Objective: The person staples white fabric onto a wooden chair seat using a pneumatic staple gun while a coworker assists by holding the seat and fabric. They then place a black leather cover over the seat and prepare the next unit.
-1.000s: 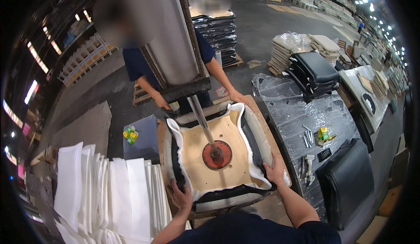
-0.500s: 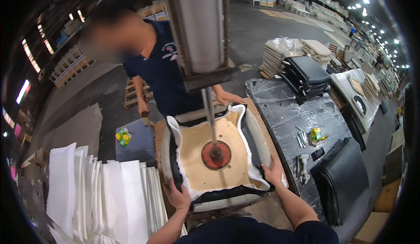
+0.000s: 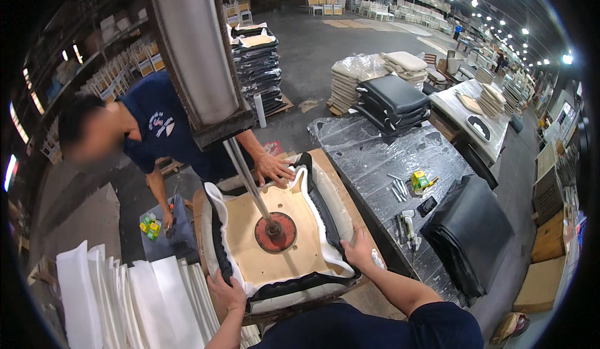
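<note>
**Seat cushion held under the press while the cover was worked around its edge**

The largest thing in view was the press column (image 3: 194, 49), a pale upright slab from which a thin rod (image 3: 247, 174) ran down to a round red plate (image 3: 275, 232). That plate bore on the plywood base (image 3: 269, 249) of an upturned seat cushion (image 3: 275, 236), which lay on the desk (image 3: 359, 224) directly in front of the person. The black and white cover (image 3: 325, 208) was folded up over the edges of the board all round.

The step in hand looked like pulling the cover taut over the board while the press held the foam down. Judging by the loose, wavy edge, the next move would call for tensioning and fixing the fabric along the near side, with fingers kept clear of the plate.

A co-worker in a dark blue shirt (image 3: 156, 130) leaned in from the far side, one hand (image 3: 275, 167) flat on the far edge of the cushion.

The person's right hand (image 3: 357, 249) gripped the near right corner, fingers curled over the folded cover. The left hand (image 3: 228, 293) lay at the near left edge, fingers spread and pressed on the cover, clamped on nothing.

White foam sheets (image 3: 125, 299) stood stacked at the left.
</note>
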